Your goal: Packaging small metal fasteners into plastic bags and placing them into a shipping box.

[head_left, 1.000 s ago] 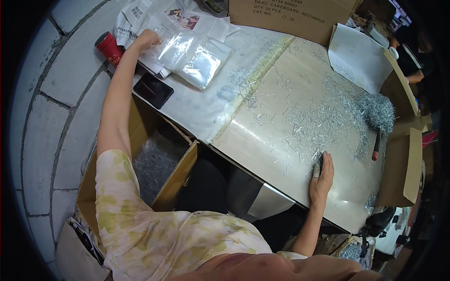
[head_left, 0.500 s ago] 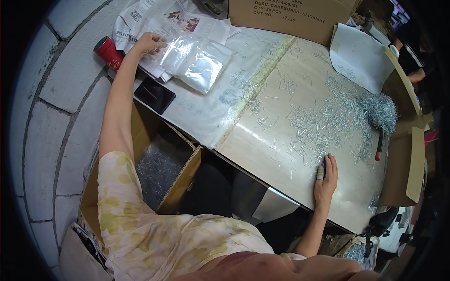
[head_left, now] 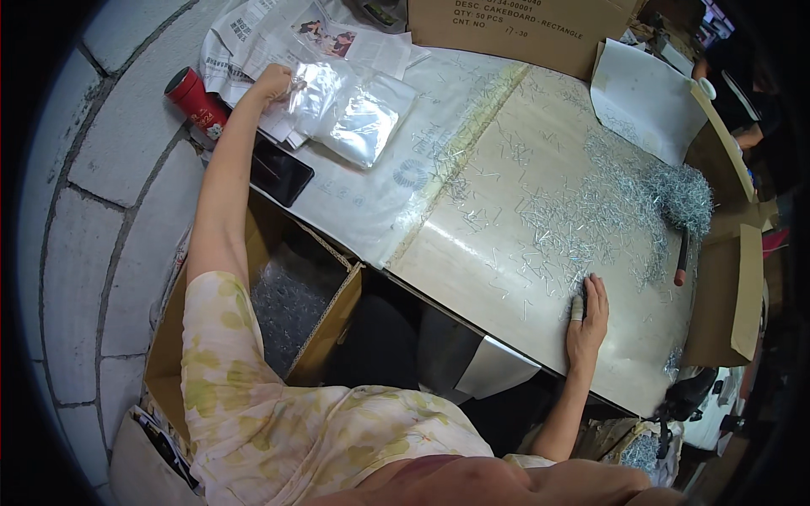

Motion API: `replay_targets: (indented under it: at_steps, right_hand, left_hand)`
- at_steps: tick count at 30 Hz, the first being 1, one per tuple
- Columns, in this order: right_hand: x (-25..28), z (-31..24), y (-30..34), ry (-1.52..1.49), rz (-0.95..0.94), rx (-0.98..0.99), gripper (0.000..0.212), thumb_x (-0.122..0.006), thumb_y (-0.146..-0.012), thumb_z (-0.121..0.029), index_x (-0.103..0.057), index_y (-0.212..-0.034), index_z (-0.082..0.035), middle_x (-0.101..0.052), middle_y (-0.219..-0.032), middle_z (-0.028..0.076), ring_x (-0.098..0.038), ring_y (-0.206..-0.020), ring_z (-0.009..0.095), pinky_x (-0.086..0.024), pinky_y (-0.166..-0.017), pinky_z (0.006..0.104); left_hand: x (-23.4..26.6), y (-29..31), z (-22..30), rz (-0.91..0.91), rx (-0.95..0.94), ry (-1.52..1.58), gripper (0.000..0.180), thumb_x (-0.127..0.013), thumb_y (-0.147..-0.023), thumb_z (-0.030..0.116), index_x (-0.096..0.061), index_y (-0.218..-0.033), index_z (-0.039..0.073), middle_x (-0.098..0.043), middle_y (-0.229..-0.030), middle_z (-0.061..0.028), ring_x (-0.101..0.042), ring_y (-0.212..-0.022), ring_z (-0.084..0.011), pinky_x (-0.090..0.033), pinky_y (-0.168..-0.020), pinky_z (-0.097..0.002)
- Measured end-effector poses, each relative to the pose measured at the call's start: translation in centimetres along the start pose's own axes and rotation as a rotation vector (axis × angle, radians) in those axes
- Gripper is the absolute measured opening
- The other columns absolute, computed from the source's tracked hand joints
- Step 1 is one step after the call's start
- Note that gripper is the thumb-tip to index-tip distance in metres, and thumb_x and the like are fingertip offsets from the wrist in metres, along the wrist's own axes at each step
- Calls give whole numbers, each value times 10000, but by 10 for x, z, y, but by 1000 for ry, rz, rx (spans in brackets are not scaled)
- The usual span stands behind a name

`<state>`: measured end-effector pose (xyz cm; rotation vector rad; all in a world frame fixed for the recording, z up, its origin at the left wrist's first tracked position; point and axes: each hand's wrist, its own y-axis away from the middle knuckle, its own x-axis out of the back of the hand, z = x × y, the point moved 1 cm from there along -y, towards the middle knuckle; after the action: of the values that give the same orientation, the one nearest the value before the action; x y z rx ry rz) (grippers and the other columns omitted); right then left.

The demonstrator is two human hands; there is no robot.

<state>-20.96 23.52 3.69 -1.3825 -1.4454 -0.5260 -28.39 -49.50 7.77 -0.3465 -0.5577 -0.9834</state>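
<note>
At the far left of the table, my left hand [head_left: 274, 84] is closed on the edge of a clear plastic bag [head_left: 314, 88]. That bag lies on a stack of clear plastic bags [head_left: 364, 126], its near part lifted and creased. My right hand [head_left: 585, 327] rests on the table near its front edge, fingers stretched out, with a pale wrap on one finger. Its fingertips lie beside a spread of small shiny metal pins [head_left: 582, 215]. Farther right, a dense clump of pins [head_left: 682, 198] sits around a dark rod with a reddish end [head_left: 680, 274].
A red bottle [head_left: 196, 101] and a black phone [head_left: 283, 171] stand left, beside newspapers [head_left: 253, 42]. An open carton [head_left: 325, 325] with filled clear bags is below the table edge. Cardboard [head_left: 506, 29] borders the back, and a white sheet [head_left: 645, 101] curls at right. Another person's hand [head_left: 747, 137] shows far right.
My left hand has shifted slightly right, its fingers now closed tighter on the bag's edge, and the bag is pulled up a little. My right hand stays put.
</note>
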Motion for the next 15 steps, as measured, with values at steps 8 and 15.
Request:
replay_targets:
  at_steps: [8,15]
  right_hand:
    - [1,0,0,-10,8,-4,354,-547,-908,-72,-541,-1261,-41,-517,-1351,118,-436,-1295,315,-347,-1070,393]
    - [1,2,2,-6,21,12,323,-531,-931,-80,-553,-1251,-34,-515,-1353,131,-451,-1284,310,-349,-1072,373]
  left_hand:
    - [-6,-4,-12,80,99,247,122,-563,-709,-21,-674,-757,-11,-602,-652,-70,-494,-448,-150,-360,-389,-308]
    - [30,35,8,573,-122,448,73,-704,-739,35,-671,-783,-12,-627,-696,-31,-562,-609,-110,-406,-544,-250]
